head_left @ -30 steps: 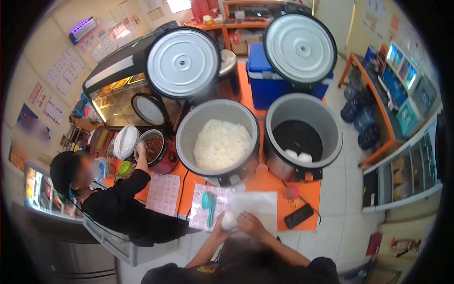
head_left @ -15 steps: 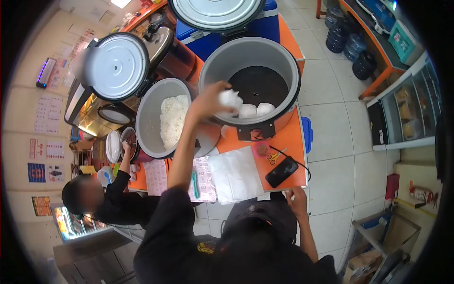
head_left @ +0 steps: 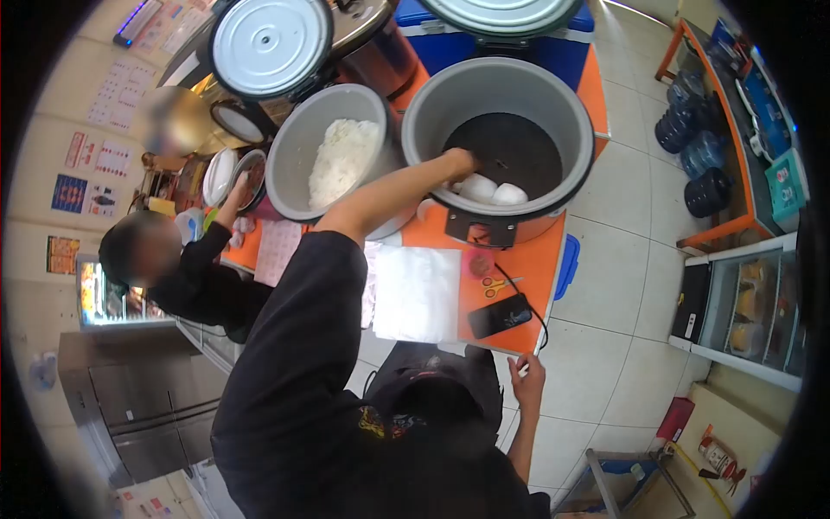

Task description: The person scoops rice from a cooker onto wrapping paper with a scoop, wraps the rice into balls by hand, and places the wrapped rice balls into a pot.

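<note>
My left hand [head_left: 461,166] reaches down inside the large grey-lined pot [head_left: 417,121], near its front wall. The hand hides its own fingers, so whether they hold anything is not visible. Right beside it, two white wrapped bundles [head_left: 510,195] lie on the dark bottom of the pot. By the front corner of the orange table [head_left: 540,285], my right hand [head_left: 527,378] hangs with its fingers loosely bent and apart, holding nothing. A second grey pot [head_left: 290,164] with white rice [head_left: 344,160] stands left of my left forearm.
On the table are white sheets [head_left: 417,294], yellow scissors [head_left: 493,287], a black phone [head_left: 500,317] and a small pink container [head_left: 478,262]. A blue cooler [head_left: 432,43] stands behind the pot. At left, a co-worker [head_left: 203,268] reaches into a smaller pot [head_left: 251,177].
My left hand, which held a white wrapped bundle at the pot's near rim, has gone deeper inside; that bundle is now out of sight. The whole view has shifted.
</note>
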A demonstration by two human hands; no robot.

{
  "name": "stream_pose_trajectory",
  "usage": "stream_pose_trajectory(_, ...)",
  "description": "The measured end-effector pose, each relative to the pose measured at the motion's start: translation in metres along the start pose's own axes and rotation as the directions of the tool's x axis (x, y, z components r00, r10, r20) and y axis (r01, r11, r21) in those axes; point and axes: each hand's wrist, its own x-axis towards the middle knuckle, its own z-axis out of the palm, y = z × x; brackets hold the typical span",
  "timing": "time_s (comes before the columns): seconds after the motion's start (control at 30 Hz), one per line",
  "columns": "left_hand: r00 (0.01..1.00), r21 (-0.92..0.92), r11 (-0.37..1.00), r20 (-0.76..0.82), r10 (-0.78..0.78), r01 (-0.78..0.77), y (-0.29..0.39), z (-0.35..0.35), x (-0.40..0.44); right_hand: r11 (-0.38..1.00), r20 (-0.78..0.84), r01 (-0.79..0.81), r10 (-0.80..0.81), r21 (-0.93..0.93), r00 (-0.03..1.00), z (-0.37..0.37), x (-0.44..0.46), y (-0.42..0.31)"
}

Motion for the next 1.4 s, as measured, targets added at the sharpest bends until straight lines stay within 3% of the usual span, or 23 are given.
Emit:
stream_pose_trajectory(0.1,0.893,-0.283,0.940,-0.347,-0.285,0.190,0.026,-0.005,-0.034,0.999,0.070,0.013,-0.015,0.035,0.997,0.007,0.028,-0.009)
stream_pose_trajectory(0.17,0.823,-0.166,0.985,-0.554,-0.127,0.041,0.027,-0.034,-0.090,0.998,0.093,0.061,-0.064,0.033,0.994,0.010,0.047,-0.018)
stream_pose_trajectory(0.23,0.290,-0.380,0.780,-0.920,-0.264,-0.496,0.043,-0.065,-0.191,0.993,0.127,0.120,-0.120,0.012,0.985,0.021,0.055,-0.039)
stream_pose_trajectory(0.3,0.067,-0.439,0.516,-0.805,-0.589,-0.736,0.078,-0.039,-0.296,0.987,0.173,0.132,-0.146,0.090,0.974,0.038,0.058,-0.061)
stream_pose_trajectory(0.37,-0.175,-0.565,0.695,-0.706,-0.686,-0.445,0.092,0.075,-0.309,0.980,0.233,0.152,-0.180,0.131,0.956,0.063,0.065,-0.079)
stream_pose_trajectory(0.4,-0.268,-0.724,0.583,-0.518,-0.813,-0.368,0.095,0.137,-0.295,0.977,0.279,0.163,-0.195,0.136,0.940,0.079,0.066,-0.086)
stream_pose_trajectory(0.43,-0.174,-0.924,0.125,-0.065,-0.983,-0.361,0.103,0.203,-0.283,0.976,0.323,0.171,-0.207,0.136,0.923,0.094,0.064,-0.091)
stream_pose_trajectory(0.47,-0.191,-0.933,-0.056,0.131,-0.973,-0.356,0.109,0.247,-0.297,0.986,0.400,0.091,-0.140,0.138,0.906,0.116,0.061,-0.086)
stream_pose_trajectory(0.5,-0.218,-0.996,-0.065,0.075,-0.973,-0.055,0.110,0.281,-0.301,0.991,0.471,0.015,-0.077,0.134,0.879,0.137,0.060,-0.085)
stream_pose_trajectory(0.53,-0.307,-0.996,0.017,0.010,-0.952,-0.083,0.114,0.333,-0.289,0.984,0.518,0.106,-0.167,0.145,0.839,0.155,0.061,-0.106)
stream_pose_trajectory(0.63,-0.101,-0.962,-0.141,0.120,-0.988,0.232,0.118,0.353,-0.300,0.974,0.702,0.199,-0.215,0.106,0.679,0.209,0.068,-0.167)
stream_pose_trajectory(0.73,0.290,-0.831,-0.097,0.297,-0.910,0.548,0.143,0.436,-0.249,0.965,0.705,0.123,-0.255,0.233,0.662,0.293,0.070,-0.183)
stream_pose_trajectory(0.8,0.376,-0.890,-0.139,0.320,-0.870,0.434,0.153,0.455,-0.235,0.985,0.741,0.053,-0.158,0.163,0.653,0.354,0.072,-0.149)
stream_pose_trajectory(0.83,0.383,-0.946,-0.254,0.315,-0.868,0.201,0.162,0.449,-0.238,0.999,0.773,-0.006,-0.021,0.032,0.634,0.386,0.074,-0.124)
stream_pose_trajectory(0.9,0.435,-0.886,-0.445,0.351,-0.829,-0.133,0.175,0.406,-0.267,0.978,0.726,0.175,-0.204,0.117,0.657,0.430,0.061,-0.090)
stream_pose_trajectory(0.93,0.300,-0.918,-0.221,0.120,-0.946,-0.328,0.200,0.414,-0.260,0.975,0.697,0.183,-0.218,0.126,0.683,0.426,0.057,-0.108)
stream_pose_trajectory(1.03,0.070,-0.965,-0.010,-0.009,-0.997,-0.262,0.189,0.363,-0.315,0.981,0.673,0.083,-0.180,0.174,0.717,0.369,0.026,-0.215)
stream_pose_trajectory(1.1,0.199,-0.920,0.116,-0.202,-0.959,-0.373,0.164,0.355,-0.352,0.961,0.744,-0.104,-0.126,0.255,0.656,0.340,0.030,-0.284)
stream_pose_trajectory(1.13,0.314,-0.808,-0.021,-0.205,-0.927,-0.588,0.143,0.335,-0.381,0.956,0.673,-0.020,-0.191,0.293,0.715,0.334,0.031,-0.314)
stream_pose_trajectory(1.2,0.283,-0.739,0.112,-0.387,-0.878,-0.664,0.119,0.318,-0.402,0.897,0.479,0.318,-0.435,0.308,0.763,0.337,0.054,-0.325)
stream_pose_trajectory(1.23,0.254,-0.695,0.180,-0.472,-0.844,-0.696,0.107,0.310,-0.412,0.829,0.416,0.465,-0.559,0.311,0.717,0.337,0.076,-0.338)
stream_pose_trajectory(1.37,0.386,-0.345,-0.248,-0.425,-0.819,-0.905,0.068,0.291,-0.419,0.541,0.359,0.830,-0.807,0.133,0.469,0.323,0.178,-0.378)
stream_pose_trajectory(1.4,0.311,-0.259,-0.220,-0.392,-0.866,-0.940,0.059,0.287,-0.412,0.523,0.406,0.842,-0.804,0.132,0.435,0.318,0.204,-0.381)
